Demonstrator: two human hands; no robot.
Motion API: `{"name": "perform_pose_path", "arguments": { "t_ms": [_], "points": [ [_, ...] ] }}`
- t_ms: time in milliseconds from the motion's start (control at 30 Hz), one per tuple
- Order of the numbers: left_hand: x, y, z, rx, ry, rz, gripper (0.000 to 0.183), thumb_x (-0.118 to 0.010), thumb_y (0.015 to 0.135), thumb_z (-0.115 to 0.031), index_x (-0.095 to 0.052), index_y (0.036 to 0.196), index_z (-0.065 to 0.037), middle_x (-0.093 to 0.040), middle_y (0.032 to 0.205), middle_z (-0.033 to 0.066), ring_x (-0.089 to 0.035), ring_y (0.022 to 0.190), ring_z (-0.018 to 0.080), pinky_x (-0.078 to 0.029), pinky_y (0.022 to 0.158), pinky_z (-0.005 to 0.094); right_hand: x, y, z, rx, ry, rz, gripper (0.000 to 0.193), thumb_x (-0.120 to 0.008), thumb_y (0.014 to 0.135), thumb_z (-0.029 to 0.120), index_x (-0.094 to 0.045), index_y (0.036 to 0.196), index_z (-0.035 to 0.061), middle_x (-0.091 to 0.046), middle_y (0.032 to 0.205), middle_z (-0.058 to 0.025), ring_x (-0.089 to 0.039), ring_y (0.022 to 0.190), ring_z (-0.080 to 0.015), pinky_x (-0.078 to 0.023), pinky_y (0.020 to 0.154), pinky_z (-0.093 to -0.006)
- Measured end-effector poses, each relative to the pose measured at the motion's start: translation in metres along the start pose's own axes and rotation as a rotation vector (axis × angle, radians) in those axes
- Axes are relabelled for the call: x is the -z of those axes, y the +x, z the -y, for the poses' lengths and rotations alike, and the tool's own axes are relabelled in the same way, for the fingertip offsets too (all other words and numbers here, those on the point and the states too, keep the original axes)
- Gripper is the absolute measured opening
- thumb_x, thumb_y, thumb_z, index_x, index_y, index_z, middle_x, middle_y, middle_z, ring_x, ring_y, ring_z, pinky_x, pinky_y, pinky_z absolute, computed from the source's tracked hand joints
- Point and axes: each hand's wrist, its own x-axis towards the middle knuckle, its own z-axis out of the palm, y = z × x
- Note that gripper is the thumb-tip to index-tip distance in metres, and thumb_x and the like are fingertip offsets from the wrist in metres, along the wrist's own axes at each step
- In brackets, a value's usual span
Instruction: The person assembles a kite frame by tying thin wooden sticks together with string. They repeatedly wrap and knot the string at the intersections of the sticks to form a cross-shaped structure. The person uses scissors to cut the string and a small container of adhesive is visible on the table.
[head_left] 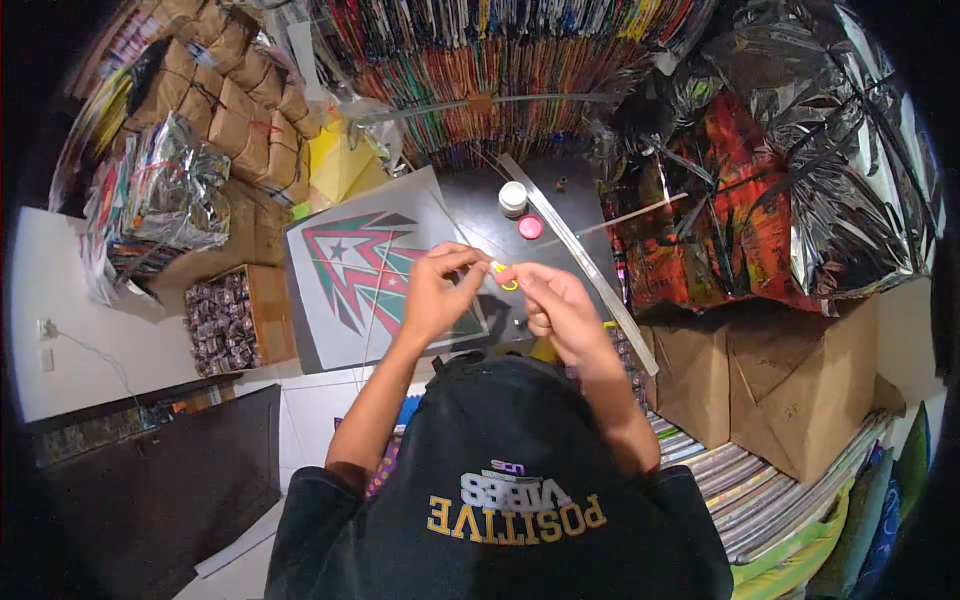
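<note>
Left hand (436,292): fingers pinching the small yellow loop-shaped piece (504,277).
Right hand (553,300): fingers pinching it too.
Kite: grey paper kite with red-green arrow pattern (362,280) flat below, thin sticks laid on.
Progress: seemingly mid-assembly; piece unattached.

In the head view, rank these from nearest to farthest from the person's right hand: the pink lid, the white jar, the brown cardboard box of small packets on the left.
1. Pink lid: just above the right hand, on the dark surface.
2. White jar: a little beyond the lid, up and slightly left.
3. Brown cardboard box of small packets: far left, past the left hand and the kite sheet.
</note>
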Motion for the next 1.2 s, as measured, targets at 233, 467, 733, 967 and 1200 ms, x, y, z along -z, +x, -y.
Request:
{"name": "perform_pose_path", "arguments": {
  "t_ms": [233, 467, 733, 967, 1200],
  "points": [
    [0.086, 0.003, 0.028, -0.023, 0.142, 0.167, 0.011, -0.071, 0.082, -0.008, -0.075, 0.088, 0.000, -0.072, 0.085, 0.0083, -0.065, 0.078, 0.0156, -0.051, 0.071, 0.0282, 0.062, -0.046, 0.064, 0.317, -0.696, -0.207, 0.018, -0.063, 0.097, 0.015, -0.072, 0.100, 0.0000, -0.069, 0.090, 0.0022, -0.053, 0.076, -0.0032, -0.043, 0.067, -0.0214],
    [0.107, -0.004, 0.033, 0.101, -0.112, 0.279, 0.010, -0.074, 0.082, -0.007, -0.074, 0.087, 0.002, -0.072, 0.086, 0.0067, -0.064, 0.087, 0.0127, -0.050, 0.079, 0.0296, 0.143, -0.067, 0.076, 0.384, -0.948, -0.656, 0.018, -0.064, 0.095, 0.014, -0.071, 0.096, -0.0020, -0.068, 0.082, 0.0004, -0.055, 0.076, -0.0054, -0.044, 0.069, -0.0232],
    [0.052, 0.002, -0.012, 0.081, -0.353, 0.144, 0.015, -0.076, 0.085, -0.006, -0.076, 0.097, 0.004, -0.074, 0.095, 0.0113, -0.066, 0.088, 0.0137, -0.051, 0.081, 0.0269, 0.087, -0.001, 0.015, 0.467, -0.894, -0.365, 0.031, -0.062, 0.093, 0.012, -0.066, 0.122, 0.0037, -0.066, 0.128, -0.0109, -0.062, 0.116, -0.0216, -0.046, 0.101, -0.0354],
    [0.026, 0.013, -0.032, 0.076, -0.479, 0.081, 0.014, -0.077, 0.085, -0.006, -0.076, 0.096, 0.003, -0.073, 0.099, 0.0120, -0.066, 0.089, 0.0156, -0.051, 0.080, 0.0283, 0.022, 0.036, -0.024, 0.314, -0.087, 0.205, 0.034, -0.054, 0.103, 0.020, -0.057, 0.128, -0.0032, -0.065, 0.102, -0.0053, -0.056, 0.080, -0.0094, -0.046, 0.083, -0.0283],
    [0.029, 0.019, -0.025, 0.118, -0.521, -0.117, 0.016, -0.074, 0.089, -0.007, -0.076, 0.101, 0.003, -0.075, 0.100, 0.0095, -0.064, 0.086, 0.0094, -0.051, 0.079, 0.0243, 0.007, 0.019, -0.024, 0.014, 0.016, 0.276, 0.022, -0.052, 0.104, 0.022, -0.060, 0.117, 0.0055, -0.056, 0.087, 0.0044, -0.036, 0.058, 0.0000, -0.028, 0.051, -0.0200]
  ]
}}
